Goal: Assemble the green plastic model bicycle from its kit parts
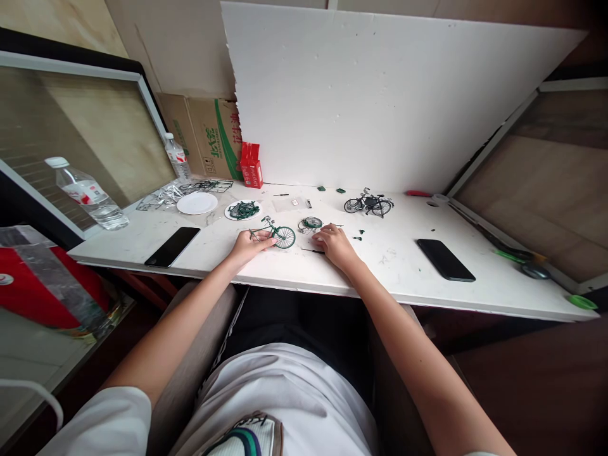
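Note:
My left hand [251,246] is closed around a green model bicycle [270,229], held just above the table with one spoked wheel and the handlebar showing. The other end of the bicycle is partly hidden by my fingers. My right hand [334,244] rests low at the tabletop, its fingers bent and somewhat apart, with no held thing visible. Close to those fingertips lies a loose model wheel [312,223]. A thin dark rod [313,251] lies just in front of the right hand. Small green parts [360,235] lie to its right.
A finished-looking black model bicycle [369,204] stands behind. Green parts fill a white plate [230,214]; another white plate [197,202] sits left of it. Phones lie at the left [172,247] and right [445,259]. Water bottles, a red box [251,165] and a white board [380,101] line the back.

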Tool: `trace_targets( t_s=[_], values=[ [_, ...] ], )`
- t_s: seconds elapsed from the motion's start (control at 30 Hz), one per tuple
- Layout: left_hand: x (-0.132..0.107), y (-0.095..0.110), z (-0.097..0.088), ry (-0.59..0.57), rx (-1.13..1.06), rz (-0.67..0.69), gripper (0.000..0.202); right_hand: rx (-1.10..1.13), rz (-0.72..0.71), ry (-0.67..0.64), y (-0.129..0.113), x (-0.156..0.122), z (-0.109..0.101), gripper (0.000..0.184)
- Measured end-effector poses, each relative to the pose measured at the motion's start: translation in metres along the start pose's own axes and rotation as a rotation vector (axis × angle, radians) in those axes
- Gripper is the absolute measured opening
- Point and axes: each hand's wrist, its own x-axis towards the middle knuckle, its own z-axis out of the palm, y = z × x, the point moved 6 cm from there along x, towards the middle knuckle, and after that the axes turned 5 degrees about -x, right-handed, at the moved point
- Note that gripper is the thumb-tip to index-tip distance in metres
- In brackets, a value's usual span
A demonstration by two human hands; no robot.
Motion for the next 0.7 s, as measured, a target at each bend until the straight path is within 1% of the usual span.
trace_targets(
  t_s=[0.23,0.37,0.5,0.6,0.7],
  values=[
    [0.0,-0.001,-0.001,-0.007,0.027,0.006,0.056,-0.115,-0.021,-0.055,-0.009,0.001,-0.001,0.031],
    [0.0,0.001,0.001,-0.007,0.038,0.012,0.056,-0.131,-0.019,-0.065,-0.01,0.0,-0.003,0.038],
    [-0.001,0.001,0.0,0.007,0.013,-0.008,0.058,-0.16,0.011,-0.042,-0.009,0.0,-0.006,0.045],
    [-0.002,0.002,0.0,0.004,0.012,-0.016,0.059,-0.169,0.03,-0.026,-0.01,-0.001,-0.009,0.046],
    [-0.006,0.006,0.002,0.022,0.03,0.008,0.059,-0.109,0.098,0.023,-0.007,-0.002,-0.014,0.046]
  ],
)
